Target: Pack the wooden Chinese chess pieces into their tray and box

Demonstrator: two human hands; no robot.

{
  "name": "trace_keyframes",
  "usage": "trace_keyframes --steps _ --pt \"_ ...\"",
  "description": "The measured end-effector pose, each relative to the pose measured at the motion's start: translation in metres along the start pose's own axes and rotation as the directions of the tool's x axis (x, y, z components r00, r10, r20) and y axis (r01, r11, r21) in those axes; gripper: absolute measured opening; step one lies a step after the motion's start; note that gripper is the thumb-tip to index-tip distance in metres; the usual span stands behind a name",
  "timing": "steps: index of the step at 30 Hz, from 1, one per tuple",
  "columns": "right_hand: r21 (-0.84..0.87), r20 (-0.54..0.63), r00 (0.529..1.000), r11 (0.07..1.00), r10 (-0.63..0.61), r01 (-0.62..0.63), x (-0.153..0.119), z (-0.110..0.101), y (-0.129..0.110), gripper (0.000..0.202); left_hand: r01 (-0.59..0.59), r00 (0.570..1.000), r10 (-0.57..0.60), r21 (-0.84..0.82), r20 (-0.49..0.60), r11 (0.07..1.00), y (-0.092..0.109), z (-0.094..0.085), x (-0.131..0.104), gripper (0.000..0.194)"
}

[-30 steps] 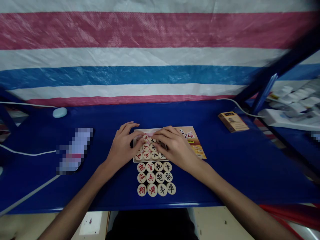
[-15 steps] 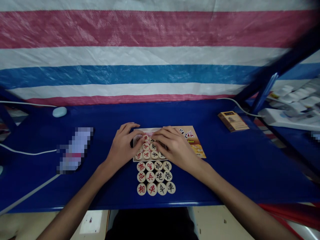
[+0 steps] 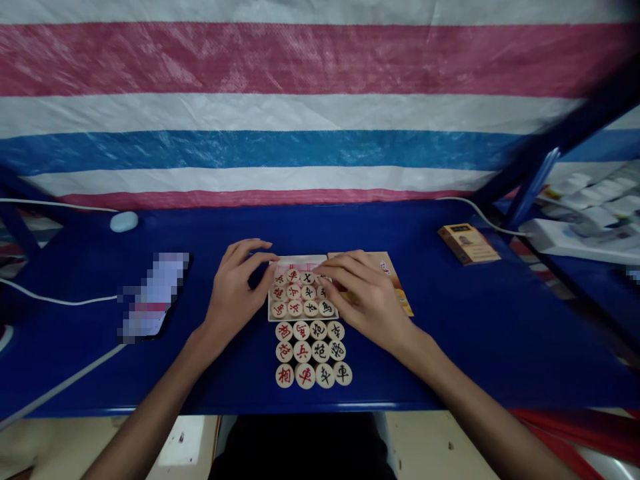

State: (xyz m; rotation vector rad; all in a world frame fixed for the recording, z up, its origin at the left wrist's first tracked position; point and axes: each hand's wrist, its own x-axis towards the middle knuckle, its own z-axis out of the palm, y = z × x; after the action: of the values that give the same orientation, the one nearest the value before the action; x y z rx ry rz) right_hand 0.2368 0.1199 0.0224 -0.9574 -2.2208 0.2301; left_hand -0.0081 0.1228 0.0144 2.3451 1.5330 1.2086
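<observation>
Rows of round chess pieces with red and black characters lie in a white tray [image 3: 303,259]. Below its near edge, several more pieces [image 3: 302,351] stand in three rows on the blue table [image 3: 235,383]. My left hand [image 3: 239,283] is at the tray's left side, fingers apart, holding nothing. My right hand [image 3: 364,293] rests over the tray's right side, fingers spread and curved, fingertips by the pieces at the right; its palm hides part of a brown printed lid [image 3: 393,267].
A phone [image 3: 157,293] with a cable lies at the left, and a pale rounded object [image 3: 124,221] sits behind it. A small brown box [image 3: 467,244] is at the back right. Beyond it is a white power strip [image 3: 575,240]. A striped sheet [image 3: 300,147] hangs behind.
My left hand has moved left, off the tray's pieces. My right hand has shifted right, so more pieces in the tray's top rows show.
</observation>
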Motion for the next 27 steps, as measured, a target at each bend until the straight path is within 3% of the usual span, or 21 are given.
trace_keyframes --steps 2,5,8,12,15,20,27 --pt "0.018 -0.101 0.994 0.999 0.042 -0.041 -0.013 -0.006 -0.011 0.024 0.04 0.997 -0.041 -0.022 -0.068 0.999 0.01 -0.011 -0.012 0.016" --pt "0.063 -0.193 0.974 0.992 0.119 -0.109 -0.047 -0.011 -0.03 0.028 0.094 0.991 -0.097 -0.037 -0.093 0.995 0.025 -0.025 -0.049 0.016" --pt "0.129 -0.093 0.972 0.97 0.217 -0.204 -0.089 -0.014 -0.043 0.029 0.057 0.998 -0.057 -0.031 0.014 0.998 0.035 -0.036 -0.095 0.022" --pt "0.072 0.007 0.991 0.988 0.135 -0.136 -0.129 -0.014 -0.049 0.027 -0.061 0.988 0.066 -0.044 0.139 0.997 0.044 -0.042 -0.135 0.029" --pt "0.038 0.068 0.995 0.996 0.076 -0.079 -0.139 -0.01 -0.049 0.033 -0.142 0.976 0.141 -0.005 0.169 0.99 0.05 -0.038 -0.143 0.034" --pt "0.013 0.083 0.994 0.997 0.076 -0.077 -0.137 -0.005 -0.047 0.034 -0.188 0.974 0.17 0.12 0.147 0.975 0.059 -0.027 -0.142 0.035" --pt "0.059 0.053 0.986 0.985 0.158 -0.161 -0.134 -0.006 -0.05 0.027 -0.085 0.994 0.079 0.067 0.082 0.994 0.063 -0.023 -0.14 0.016"
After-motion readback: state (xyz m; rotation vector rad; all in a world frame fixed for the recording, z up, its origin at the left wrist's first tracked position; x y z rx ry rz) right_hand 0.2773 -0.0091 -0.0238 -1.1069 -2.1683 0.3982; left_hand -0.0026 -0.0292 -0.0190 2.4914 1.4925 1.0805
